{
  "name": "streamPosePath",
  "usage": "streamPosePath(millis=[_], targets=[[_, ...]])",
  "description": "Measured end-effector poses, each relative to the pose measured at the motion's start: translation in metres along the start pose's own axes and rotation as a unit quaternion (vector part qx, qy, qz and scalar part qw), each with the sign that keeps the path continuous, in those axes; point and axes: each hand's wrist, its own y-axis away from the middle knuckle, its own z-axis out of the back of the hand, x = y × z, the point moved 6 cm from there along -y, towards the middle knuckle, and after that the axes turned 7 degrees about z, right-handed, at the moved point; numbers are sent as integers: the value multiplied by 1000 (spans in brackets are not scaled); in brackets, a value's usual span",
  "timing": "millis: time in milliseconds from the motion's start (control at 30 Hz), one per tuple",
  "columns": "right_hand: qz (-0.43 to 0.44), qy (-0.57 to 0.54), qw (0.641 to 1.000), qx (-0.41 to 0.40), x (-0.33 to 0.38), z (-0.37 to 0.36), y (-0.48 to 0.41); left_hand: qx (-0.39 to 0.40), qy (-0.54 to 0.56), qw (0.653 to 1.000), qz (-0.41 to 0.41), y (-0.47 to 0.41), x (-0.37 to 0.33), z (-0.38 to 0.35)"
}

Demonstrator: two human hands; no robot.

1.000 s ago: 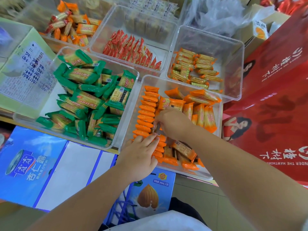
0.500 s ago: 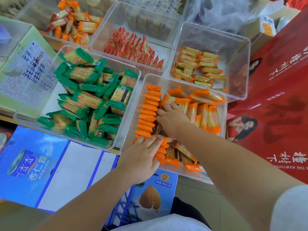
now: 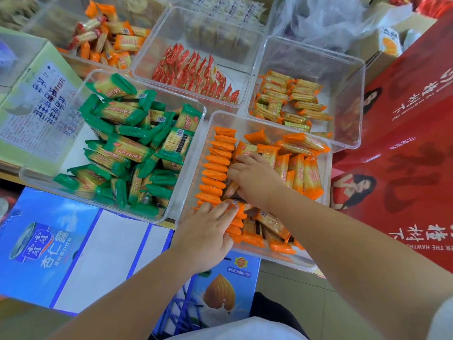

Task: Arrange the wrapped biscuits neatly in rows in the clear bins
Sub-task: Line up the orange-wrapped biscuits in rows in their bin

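Left hand (image 3: 206,229) and right hand (image 3: 255,180) touch orange biscuit row (image 3: 215,165) running near-to-far.

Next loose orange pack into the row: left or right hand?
Right. The right hand sits among the loose orange packs beside the row; the left hand lies flat on the row's near end, likely steadying it.

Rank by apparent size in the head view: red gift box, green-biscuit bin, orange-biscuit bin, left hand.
1. red gift box
2. green-biscuit bin and orange-biscuit bin: look alike, left unranked
3. left hand, though nearness to the camera enlarges it
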Motion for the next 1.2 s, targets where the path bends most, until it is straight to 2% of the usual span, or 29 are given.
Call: streamPosePath(millis=[167,267,333,467,633,767,933,1100,1200], targets=[[-3,-65,997,-47,0,39,19,4,-11,1000,0,1,0,0],[-93,-180,968,-145,-5,59,47,2,-17,1000,1,2,0,0],[-144,-243,942,-180,-6,59,67,3,-22,1000,3,2,0,0],[-200,-287,927,-133,5,34,92,8,-20,1000,4,2,0,2],[-208,-147,965,-54,25,0,89,14,-18,1000,4,2,0,2],[-234,-86,968,-41,26,-16,77,12,-15,1000,6,2,1,3],[-232,-153,958,-72,21,-27,63,10,-8,1000,3,3,1,4],[-210,-286,933,-62,23,-28,44,1,-9,1000,0,3,1,6],[-204,-311,927,-57,19,-28,39,1,-6,1000,2,3,1,5]])
